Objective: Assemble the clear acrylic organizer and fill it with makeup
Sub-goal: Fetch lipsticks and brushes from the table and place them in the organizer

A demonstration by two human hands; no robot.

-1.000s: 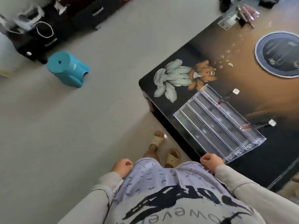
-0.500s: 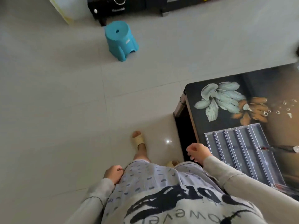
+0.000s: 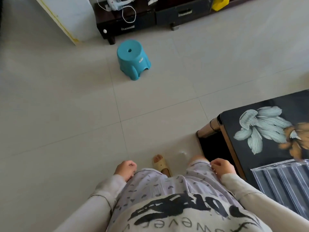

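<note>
The clear acrylic organizer (image 3: 282,180), a flat ribbed panel with several long channels, lies on the dark table (image 3: 234,119) at the right edge of the head view, partly cut off. My left hand (image 3: 126,169) hangs by my left hip with loosely curled fingers and holds nothing. My right hand (image 3: 221,166) hangs by my right hip near the table's corner, fingers loosely curled, also empty. No makeup is in view.
A teal plastic stool (image 3: 133,59) stands on the tiled floor ahead. A low dark cabinet (image 3: 127,20) with cables lines the far wall beside a white appliance (image 3: 66,15). The table's corner leg (image 3: 207,129) is just right of my feet.
The view has swung left, away from the table; the organizer slid to the right edge and the makeup left the frame. Both hands stay empty at my hips as I step.
</note>
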